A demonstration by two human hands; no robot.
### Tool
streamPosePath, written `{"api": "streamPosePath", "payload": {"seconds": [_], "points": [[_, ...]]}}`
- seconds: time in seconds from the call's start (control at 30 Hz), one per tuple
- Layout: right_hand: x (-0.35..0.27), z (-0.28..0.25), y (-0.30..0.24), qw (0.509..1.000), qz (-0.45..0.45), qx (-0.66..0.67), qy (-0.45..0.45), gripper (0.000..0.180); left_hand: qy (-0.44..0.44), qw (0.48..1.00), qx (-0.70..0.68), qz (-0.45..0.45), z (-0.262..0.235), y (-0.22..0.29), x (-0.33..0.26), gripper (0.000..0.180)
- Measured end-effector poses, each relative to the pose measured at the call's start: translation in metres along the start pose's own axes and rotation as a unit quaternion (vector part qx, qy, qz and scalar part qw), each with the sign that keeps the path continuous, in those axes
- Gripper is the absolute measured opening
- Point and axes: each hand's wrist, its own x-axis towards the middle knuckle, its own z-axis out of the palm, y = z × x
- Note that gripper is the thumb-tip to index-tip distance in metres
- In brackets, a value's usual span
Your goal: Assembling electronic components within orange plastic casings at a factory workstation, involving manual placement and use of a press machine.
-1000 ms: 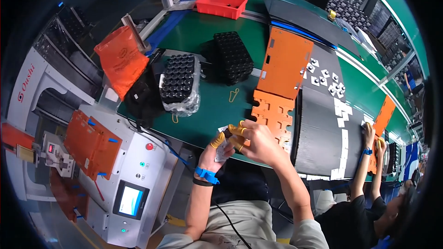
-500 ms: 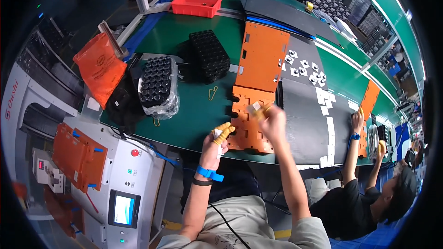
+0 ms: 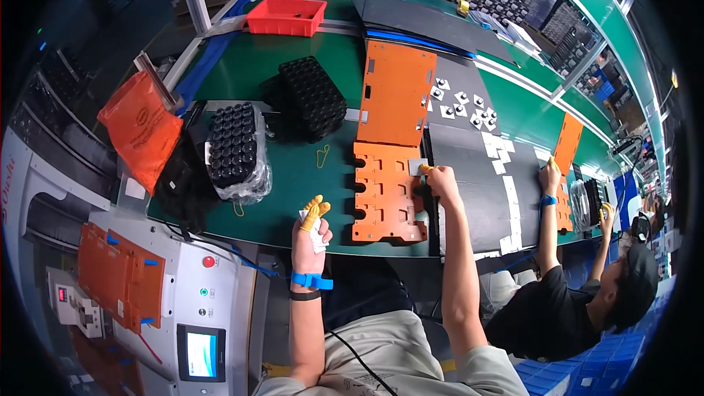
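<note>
My left hand (image 3: 311, 235), with yellow finger cots on its fingertips, is closed around a few white paper pieces (image 3: 318, 237) in front of the bench edge. Beside the upper right edge of an open orange fixture (image 3: 385, 209), my right hand (image 3: 443, 183) pinches at a small pale square piece (image 3: 417, 166). That square lies against the fixture's slotted lower panel. Its smooth upper panel (image 3: 396, 95) is swung back away from me. A blue strap (image 3: 312, 281) and a black band circle my left wrist.
Black trays (image 3: 313, 99) and a plastic-wrapped tray stack (image 3: 235, 145) stand left. A red bin (image 3: 286, 16) is at the back. White squares with black knobs (image 3: 460, 110) lie on a black mat (image 3: 466, 198). A co-worker (image 3: 579, 301) works at right.
My right hand has moved from above the fixture's middle to its right edge, bringing the pale square onto the panel. My left hand has drawn away leftward. The whole view has shifted slightly.
</note>
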Motion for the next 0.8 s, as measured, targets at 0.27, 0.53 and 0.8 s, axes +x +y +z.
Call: {"api": "streamPosePath", "payload": {"seconds": [0.27,0.53,0.8], "points": [[0.02,-0.013,0.008,0.983,0.081,0.119,-0.118,0.026,0.011,0.998,-0.05,-0.02,-0.008,0.006,0.01,0.032],[-0.003,0.009,-0.016,0.994,0.092,0.03,-0.045,0.026,0.053,0.997,-0.055,-0.016,-0.017,0.01,0.022,0.031],[0.004,0.009,-0.026,0.989,0.084,-0.1,-0.066,0.028,0.076,0.995,-0.069,-0.016,-0.014,0.009,0.029,0.028]]}}
